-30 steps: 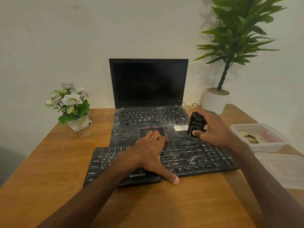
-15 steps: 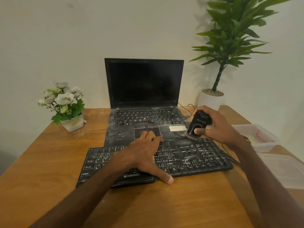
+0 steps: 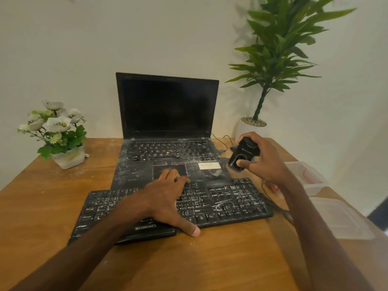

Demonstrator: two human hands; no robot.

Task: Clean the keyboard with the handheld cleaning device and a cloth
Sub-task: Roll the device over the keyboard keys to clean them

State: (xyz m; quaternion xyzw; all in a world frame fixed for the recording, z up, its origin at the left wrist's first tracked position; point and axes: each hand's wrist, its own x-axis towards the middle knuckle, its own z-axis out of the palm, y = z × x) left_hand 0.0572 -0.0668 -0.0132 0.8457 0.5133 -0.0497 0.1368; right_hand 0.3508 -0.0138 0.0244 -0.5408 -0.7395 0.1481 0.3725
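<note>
A black external keyboard (image 3: 226, 203), streaked with white dust, lies on the wooden desk in front of an open black laptop (image 3: 168, 127) whose deck is dusty too. My left hand (image 3: 165, 198) rests flat on the middle of the keyboard, fingers spread, thumb on the desk at its front edge. My right hand (image 3: 266, 160) grips a small black handheld cleaning device (image 3: 243, 156), held tilted just above the laptop's right front corner, behind the keyboard's right end. No cloth can be made out.
A white pot of white flowers (image 3: 56, 133) stands at the back left. A tall green plant in a white pot (image 3: 252, 127) stands at the back right. A clear plastic container (image 3: 306, 175) and its lid (image 3: 340, 217) lie at the right edge. A thin cable (image 3: 222, 141) runs behind the laptop.
My right hand has lifted the device slightly up and to the right, off the laptop's palm rest. My left hand has stayed on the keyboard. The camera view has shifted a little.
</note>
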